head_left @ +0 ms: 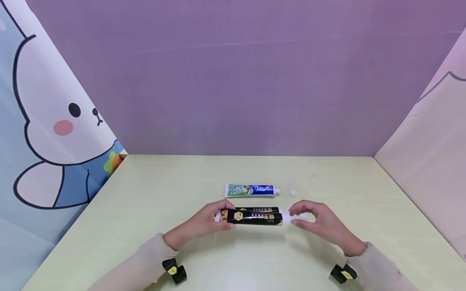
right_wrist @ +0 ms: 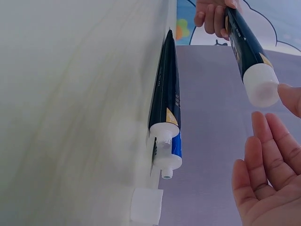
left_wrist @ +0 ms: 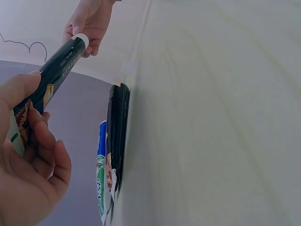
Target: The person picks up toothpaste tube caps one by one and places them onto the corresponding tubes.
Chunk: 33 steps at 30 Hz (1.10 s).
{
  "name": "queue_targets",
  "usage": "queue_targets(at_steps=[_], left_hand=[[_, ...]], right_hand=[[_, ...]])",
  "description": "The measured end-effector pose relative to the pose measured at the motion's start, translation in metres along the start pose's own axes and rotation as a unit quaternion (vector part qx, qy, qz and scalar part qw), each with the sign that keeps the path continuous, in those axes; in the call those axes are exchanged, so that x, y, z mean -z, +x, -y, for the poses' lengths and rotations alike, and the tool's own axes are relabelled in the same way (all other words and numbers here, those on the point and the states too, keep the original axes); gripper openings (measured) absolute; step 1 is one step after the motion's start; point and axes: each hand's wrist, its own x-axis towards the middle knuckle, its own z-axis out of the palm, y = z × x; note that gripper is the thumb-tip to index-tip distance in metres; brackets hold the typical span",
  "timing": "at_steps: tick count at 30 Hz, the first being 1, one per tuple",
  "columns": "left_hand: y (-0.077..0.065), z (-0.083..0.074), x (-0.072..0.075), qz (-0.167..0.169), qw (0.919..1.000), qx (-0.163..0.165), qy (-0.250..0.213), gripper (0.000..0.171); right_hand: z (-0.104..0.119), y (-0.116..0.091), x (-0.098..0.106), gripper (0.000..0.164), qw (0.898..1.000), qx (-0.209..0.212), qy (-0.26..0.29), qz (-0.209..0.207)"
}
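My left hand (head_left: 211, 220) grips a black toothpaste tube (head_left: 255, 218) by its tail end, thumb on one side and fingers on the other. The tube lies level, raised above the table, its white cap (right_wrist: 261, 87) pointing right. My right hand (head_left: 320, 222) is beside that cap with fingers spread; in the right wrist view the thumb is at the cap's edge, and whether it touches cannot be told. A second black tube (right_wrist: 164, 89) lies on the table behind the held one, its white neck (right_wrist: 164, 147) uncapped. Part of it is hidden in the head view.
Farther back lies a blue and green toothpaste tube (head_left: 251, 190) with its nozzle bare. To its right is a small white cap (head_left: 293, 193). The pale table (head_left: 174, 178) ends at a purple back panel (head_left: 247, 93), with printed cloths at both sides.
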Motion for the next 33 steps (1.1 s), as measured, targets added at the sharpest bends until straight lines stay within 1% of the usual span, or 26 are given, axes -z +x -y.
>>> queue_targets(at_steps=[3, 7, 13, 17, 21, 24, 27, 29, 33], left_hand=[[-0.001, -0.001, -0.001, 0.001, 1.0, -0.001, 0.003, 0.031], [-0.002, -0.002, -0.001, -0.001, 0.9998, -0.002, 0.019, 0.032], [-0.003, -0.002, -0.003, 0.006, 0.9998, 0.006, 0.017, 0.031], [-0.004, -0.001, -0.004, -0.003, 0.9991, 0.012, 0.04, 0.029], [-0.004, 0.001, -0.005, -0.007, 0.9989, 0.022, 0.042, 0.029], [-0.004, 0.001, -0.005, -0.005, 0.9991, 0.025, 0.034, 0.029], [-0.004, 0.002, -0.006, -0.007, 0.9989, 0.027, 0.039, 0.029], [-0.003, 0.002, -0.006, -0.007, 0.9987, 0.031, 0.039, 0.029], [-0.002, 0.003, -0.008, -0.001, 0.999, 0.039, 0.022, 0.028]], right_hand=[[0.0, -0.001, 0.001, 0.016, 1.0, -0.005, 0.001, 0.0], [0.0, -0.002, 0.002, 0.015, 1.0, -0.013, -0.004, 0.001], [-0.004, -0.004, 0.006, 0.016, 1.0, -0.015, -0.013, -0.01], [-0.006, -0.003, 0.007, 0.016, 1.0, -0.01, -0.008, -0.018], [-0.007, -0.003, 0.008, 0.016, 1.0, -0.016, -0.005, -0.021], [-0.009, -0.004, 0.01, 0.017, 0.999, -0.043, -0.003, -0.026], [-0.012, -0.005, 0.013, 0.018, 0.997, -0.078, -0.001, -0.029], [-0.014, -0.005, 0.015, 0.021, 0.994, -0.104, 0.009, -0.028], [-0.019, -0.005, 0.019, 0.025, 0.988, -0.147, 0.033, -0.019]])
